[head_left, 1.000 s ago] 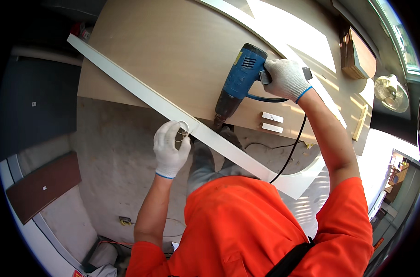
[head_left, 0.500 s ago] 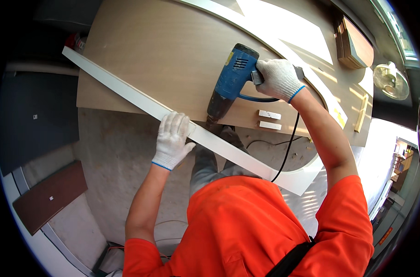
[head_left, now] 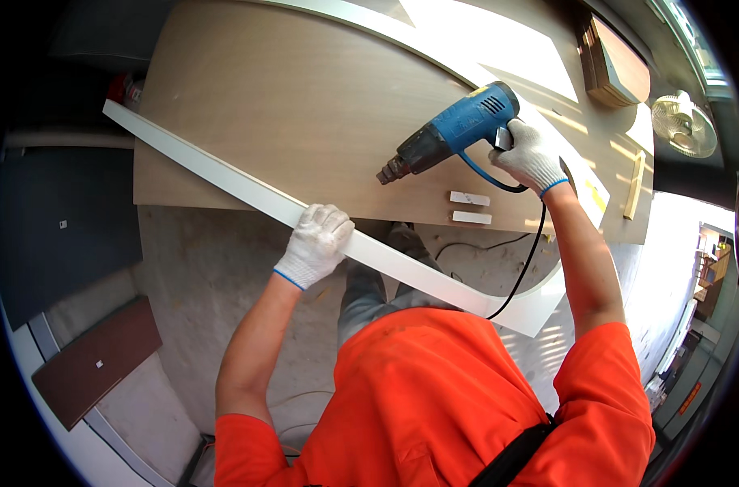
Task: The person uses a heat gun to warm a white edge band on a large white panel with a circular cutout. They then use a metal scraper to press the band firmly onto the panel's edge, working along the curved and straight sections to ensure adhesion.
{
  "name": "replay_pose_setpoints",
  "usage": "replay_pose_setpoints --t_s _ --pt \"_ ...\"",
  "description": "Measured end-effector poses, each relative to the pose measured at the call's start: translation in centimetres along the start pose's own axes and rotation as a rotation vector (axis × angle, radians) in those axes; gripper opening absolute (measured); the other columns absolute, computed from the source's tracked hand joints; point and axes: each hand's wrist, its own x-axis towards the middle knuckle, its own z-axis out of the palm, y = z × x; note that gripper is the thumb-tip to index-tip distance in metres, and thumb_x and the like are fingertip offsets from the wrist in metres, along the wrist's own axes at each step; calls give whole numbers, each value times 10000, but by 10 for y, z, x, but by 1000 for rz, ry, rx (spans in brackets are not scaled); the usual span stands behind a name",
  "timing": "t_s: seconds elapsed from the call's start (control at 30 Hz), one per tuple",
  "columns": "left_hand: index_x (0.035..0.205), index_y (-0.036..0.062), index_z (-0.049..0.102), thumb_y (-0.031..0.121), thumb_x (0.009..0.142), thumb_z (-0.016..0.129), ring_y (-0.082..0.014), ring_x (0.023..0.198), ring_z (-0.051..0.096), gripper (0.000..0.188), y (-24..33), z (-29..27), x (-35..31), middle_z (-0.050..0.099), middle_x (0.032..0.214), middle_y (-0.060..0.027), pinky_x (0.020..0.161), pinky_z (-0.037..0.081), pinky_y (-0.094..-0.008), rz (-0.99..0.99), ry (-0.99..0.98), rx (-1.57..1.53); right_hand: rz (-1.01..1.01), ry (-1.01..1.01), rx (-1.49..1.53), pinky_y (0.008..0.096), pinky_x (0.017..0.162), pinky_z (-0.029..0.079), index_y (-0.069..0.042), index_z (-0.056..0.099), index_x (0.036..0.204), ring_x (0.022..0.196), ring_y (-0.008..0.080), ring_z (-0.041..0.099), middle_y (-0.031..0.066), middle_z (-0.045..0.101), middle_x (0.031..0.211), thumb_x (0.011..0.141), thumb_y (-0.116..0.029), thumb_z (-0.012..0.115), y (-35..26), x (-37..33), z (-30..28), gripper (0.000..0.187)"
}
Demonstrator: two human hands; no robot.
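Observation:
A blue heat gun [head_left: 467, 122] is gripped by its handle in my right hand [head_left: 530, 158], which wears a white knit glove. Its dark nozzle points down and left, above the tabletop and apart from the long white board [head_left: 215, 177]. That narrow board runs slantwise across the near table edge and widens into a curved end at the lower right. My left hand [head_left: 314, 243], also gloved, is closed over the board near its middle, fingers wrapped across the top edge. The gun's black cord [head_left: 525, 272] hangs down past the board.
The brown tabletop [head_left: 247, 89] carries two small white blocks [head_left: 471, 208] and another long white curved piece [head_left: 385, 31]. Stacked panels [head_left: 617, 65], a yellowish strip [head_left: 635, 185] and a fan [head_left: 684, 126] are at the right. Dark panels [head_left: 69, 219] stand at the left.
The heat gun has swung up and right, its nozzle leaving the board's edge. My left hand has slid slightly right along the board, its fingers curling round it.

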Motion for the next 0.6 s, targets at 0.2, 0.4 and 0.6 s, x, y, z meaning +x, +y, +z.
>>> replay_pose_setpoints --t_s 0.2,0.4,0.6 --pt "1159 107 698 125 615 888 -312 1215 633 577 1 0 -1 677 1205 -76 1122 450 -516 -5 62 -28 109 -72 44 452 857 587 -57 749 929 878 395 747 218 751 875 828 -333 744 10 -13 2 294" --pt "1202 118 674 165 722 858 -315 1300 596 516 11 5 -14 650 1273 -77 1196 402 -536 -73 179 60 36 -146 31 464 829 595 -67 749 908 858 399 752 211 754 866 845 -326 721 -14 -13 -11 269" --pt "1408 76 562 228 742 896 -398 1365 539 761 43 20 -68 572 1441 -168 1184 407 -612 -521 389 128 -274 -4 -37 506 742 598 -46 726 825 782 423 740 214 736 803 890 -267 667 -36 -1 7 238"
